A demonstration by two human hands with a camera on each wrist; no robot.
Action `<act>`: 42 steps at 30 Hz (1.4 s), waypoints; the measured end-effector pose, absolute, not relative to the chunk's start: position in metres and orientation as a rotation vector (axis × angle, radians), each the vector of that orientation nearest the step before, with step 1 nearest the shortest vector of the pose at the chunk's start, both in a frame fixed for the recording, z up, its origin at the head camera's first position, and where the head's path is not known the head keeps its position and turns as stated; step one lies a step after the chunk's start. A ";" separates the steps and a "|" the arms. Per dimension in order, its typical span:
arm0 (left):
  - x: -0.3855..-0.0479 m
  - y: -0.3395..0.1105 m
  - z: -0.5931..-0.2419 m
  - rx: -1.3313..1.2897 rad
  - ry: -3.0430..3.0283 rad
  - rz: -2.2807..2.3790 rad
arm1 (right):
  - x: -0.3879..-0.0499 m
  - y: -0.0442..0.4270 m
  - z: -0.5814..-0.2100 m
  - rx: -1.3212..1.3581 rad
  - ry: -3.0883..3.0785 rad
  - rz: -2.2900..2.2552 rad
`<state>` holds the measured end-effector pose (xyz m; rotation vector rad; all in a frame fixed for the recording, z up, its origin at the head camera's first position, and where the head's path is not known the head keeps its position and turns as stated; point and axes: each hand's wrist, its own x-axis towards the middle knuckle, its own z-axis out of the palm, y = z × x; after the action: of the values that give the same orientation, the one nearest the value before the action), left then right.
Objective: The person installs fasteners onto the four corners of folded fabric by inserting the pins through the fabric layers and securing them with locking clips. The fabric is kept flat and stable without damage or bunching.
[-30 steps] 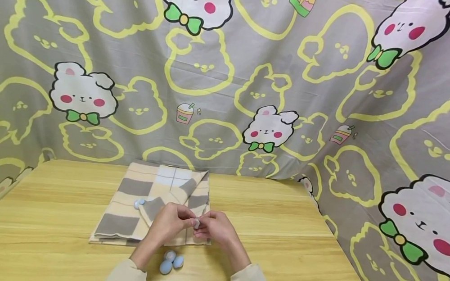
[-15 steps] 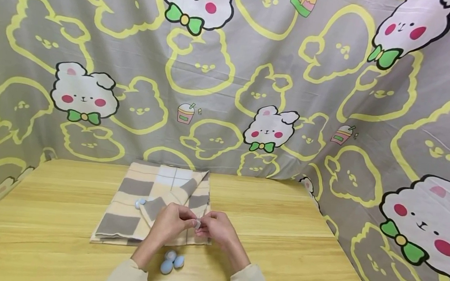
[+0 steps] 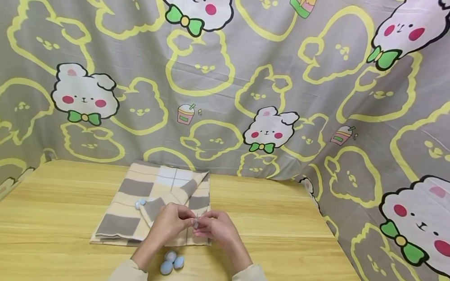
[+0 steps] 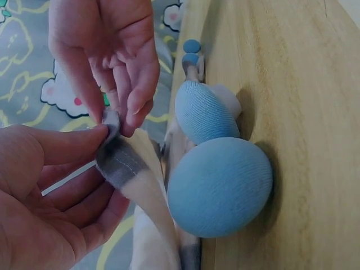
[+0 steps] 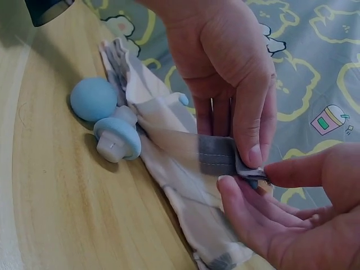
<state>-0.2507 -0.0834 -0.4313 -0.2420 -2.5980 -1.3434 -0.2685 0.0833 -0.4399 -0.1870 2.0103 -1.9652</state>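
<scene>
A plaid cloth (image 3: 121,205) in beige, grey and white lies folded on the table. Its grey stitched corner (image 4: 119,160) is raised, pinched between the thumb and fingers of my left hand (image 3: 172,221). From the other side, my right hand (image 3: 220,228) pinches the tip of the same corner, and the fingertips of both hands nearly meet. In the right wrist view a bit of blue (image 5: 253,183) shows under the corner between the fingers; what it belongs to is hidden.
Three blue round-topped pieces (image 3: 166,267) stand close together on the table (image 3: 298,265) in front of the cloth, between the forearms. Small blue pieces (image 3: 140,203) sit at the fold on the cloth's left part. A patterned curtain (image 3: 220,104) hangs behind and beside the table.
The fingertips and the pinched corner have shifted very slightly. Both hands keep their grip, and the cloth and the blue pieces stay in place.
</scene>
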 end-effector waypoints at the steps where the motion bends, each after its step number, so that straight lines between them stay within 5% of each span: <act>1: -0.251 -0.083 -0.431 -0.244 -2.595 -1.341 | -0.268 0.083 -0.439 -0.192 2.008 -1.961; 42: -0.221 -0.113 -0.402 -0.315 -3.345 -1.118 | -0.267 0.082 -0.441 -0.154 2.079 -2.032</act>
<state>-0.2205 -0.1130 -0.4018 -0.3151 -3.3453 -1.1185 -0.2672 0.0821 -0.4411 -0.1536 2.0789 -2.0319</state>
